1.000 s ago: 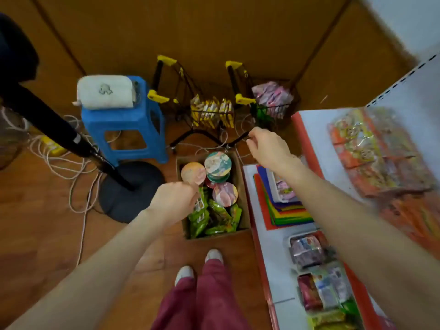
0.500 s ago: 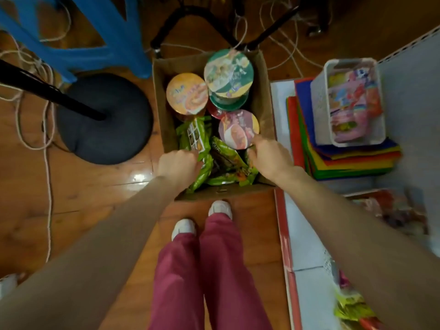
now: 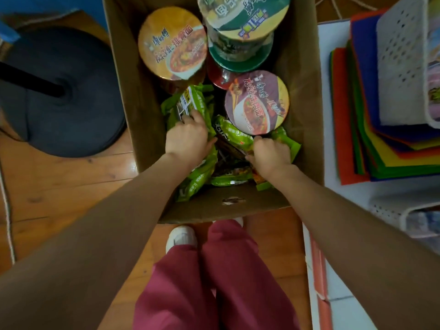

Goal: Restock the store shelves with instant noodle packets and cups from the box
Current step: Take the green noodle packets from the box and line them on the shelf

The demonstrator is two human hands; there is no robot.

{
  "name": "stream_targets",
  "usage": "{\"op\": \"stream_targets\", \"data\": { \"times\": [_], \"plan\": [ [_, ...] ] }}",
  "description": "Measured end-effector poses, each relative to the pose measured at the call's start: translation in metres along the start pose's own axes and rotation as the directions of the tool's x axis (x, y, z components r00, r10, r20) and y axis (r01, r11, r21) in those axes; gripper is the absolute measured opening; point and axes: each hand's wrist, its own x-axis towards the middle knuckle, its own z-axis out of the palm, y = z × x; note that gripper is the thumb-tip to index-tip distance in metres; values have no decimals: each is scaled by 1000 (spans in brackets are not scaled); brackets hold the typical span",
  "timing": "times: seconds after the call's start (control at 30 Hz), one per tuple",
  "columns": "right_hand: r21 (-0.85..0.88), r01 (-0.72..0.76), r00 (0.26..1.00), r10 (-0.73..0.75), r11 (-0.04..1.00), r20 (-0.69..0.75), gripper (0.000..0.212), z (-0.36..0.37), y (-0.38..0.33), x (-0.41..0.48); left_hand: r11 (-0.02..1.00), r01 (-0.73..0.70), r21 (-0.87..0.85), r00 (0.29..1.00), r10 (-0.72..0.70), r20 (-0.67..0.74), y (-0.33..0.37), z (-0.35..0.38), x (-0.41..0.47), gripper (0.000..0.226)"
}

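**Reaching into the noodle box with both hands**

Your left hand (image 3: 188, 136) is down inside the cardboard box (image 3: 214, 206), fingers curled over the lower edge of an upright green packet (image 3: 190, 103) whose barcode panel faces up. Your right hand (image 3: 271, 153) sits lower and to the right in the same box, fingers curled down onto a flat green packet (image 3: 234, 134) that lies partly under the purple-lidded cup (image 3: 257, 102). Both hands grip packets; neither packet is lifted clear of the pile.

More green packets (image 3: 200, 179) fill the near half of the box, heaped against its front wall. The far half holds the cups: an orange-lidded cup (image 3: 172, 42) at the left, a green-lidded cup (image 3: 242, 17) stacked high at the right, and a red cup (image 3: 219, 77) showing just below the green one. The purple-lidded cup stands nearest your right hand, touching the packets.

The box rests on the wooden floor (image 3: 59, 186), just ahead of your white shoes (image 3: 181, 236). The white shelf (image 3: 345, 191) runs along the box's right side, carrying a stack of coloured sheets (image 3: 357, 115) with a white perforated basket (image 3: 400, 67) on top. A round black stand base (image 3: 71, 103) sits on the floor left of the box.
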Motion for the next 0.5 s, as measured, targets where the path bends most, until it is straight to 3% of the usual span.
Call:
{"op": "stream_targets", "data": {
  "times": [0.27,0.5],
  "plan": [
    [-35,57,993,-61,998,-99,19,-1,1,-6,1000,-16,3,998,16,-60,-13,-6,-7,31],
    [-14,92,987,-93,996,-128,16,-36,-1,-46,991,-29,-133,980,3,-198,-22,-62,-47,14]
  ]
}}
